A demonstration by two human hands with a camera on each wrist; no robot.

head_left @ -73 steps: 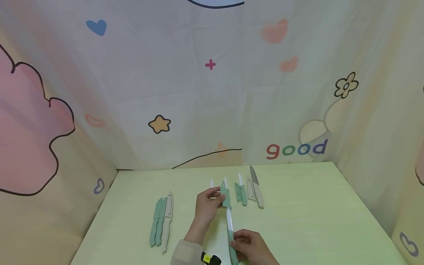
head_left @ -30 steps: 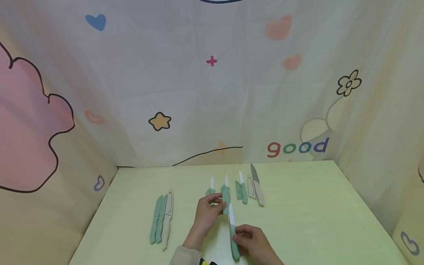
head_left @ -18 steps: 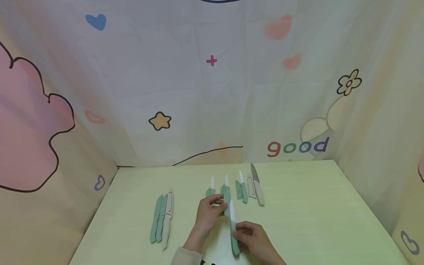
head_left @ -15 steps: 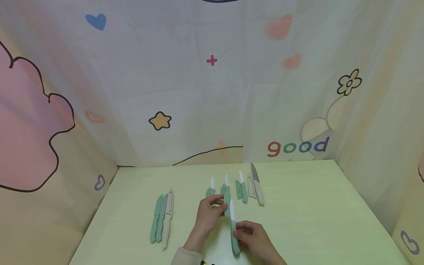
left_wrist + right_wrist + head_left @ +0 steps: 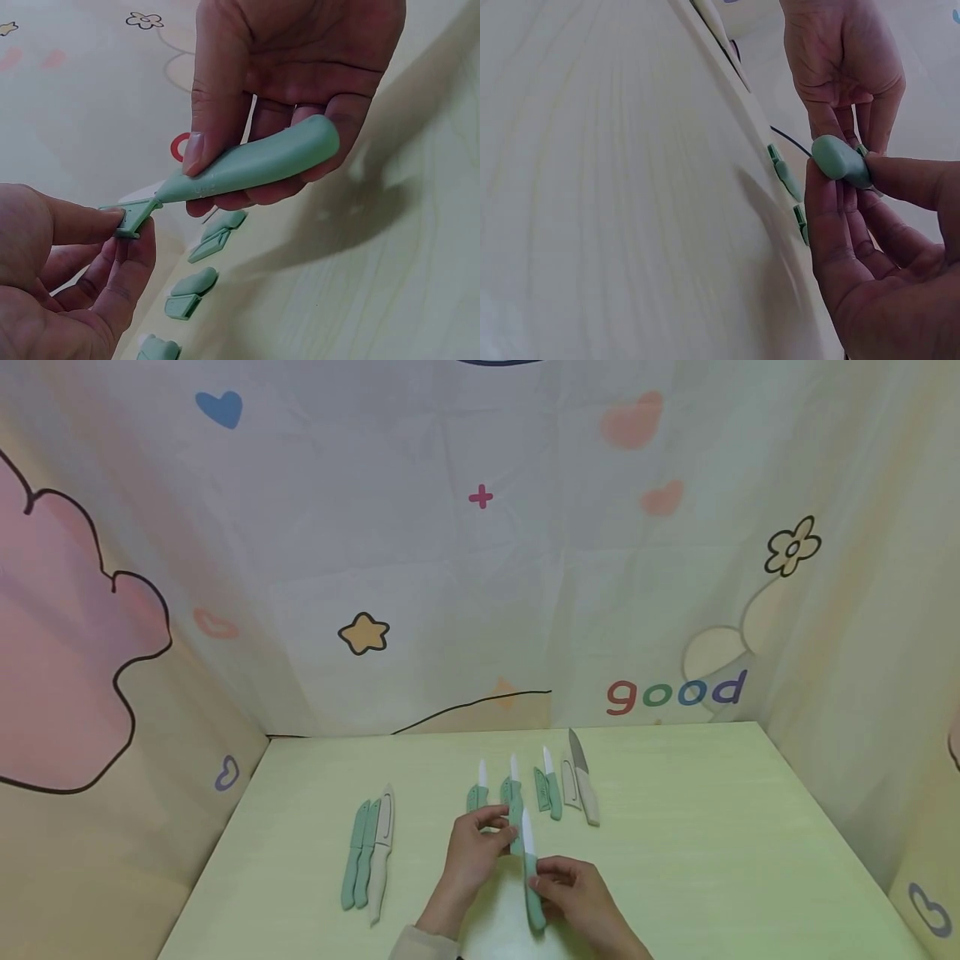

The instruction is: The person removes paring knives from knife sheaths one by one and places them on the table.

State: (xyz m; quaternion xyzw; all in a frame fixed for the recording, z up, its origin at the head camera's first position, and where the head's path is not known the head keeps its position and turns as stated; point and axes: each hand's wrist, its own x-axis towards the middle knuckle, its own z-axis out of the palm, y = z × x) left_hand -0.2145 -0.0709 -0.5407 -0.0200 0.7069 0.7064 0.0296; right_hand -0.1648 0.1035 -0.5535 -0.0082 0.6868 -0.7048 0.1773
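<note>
My left hand (image 5: pixel 474 852) pinches a small green knife sheath (image 5: pixel 135 217) between thumb and fingers. My right hand (image 5: pixel 579 893) grips a knife by its green handle (image 5: pixel 534 902), thumb on one side and fingers on the other. Its white blade (image 5: pixel 528 837) points away from me, the tip overlapping the sheath's right edge in the head view. Seen from the left wrist, the sheath is right at the front end of the handle. In the right wrist view the rounded handle butt (image 5: pixel 836 159) hides most of the knife.
Beyond the hands lie several unsheathed knives with sheaths beside them: green-handled ones (image 5: pixel 554 797) and a larger beige-handled knife (image 5: pixel 588 797) with its beige sheath (image 5: pixel 571 785). On the left, two green sheathed knives (image 5: pixel 363 868) and a beige one (image 5: pixel 378 877) lie side by side.
The right hand has moved the knife forward, so the blade tip passes from below the sheath's near end to beside it. The left hand with the sheath has come slightly nearer.
</note>
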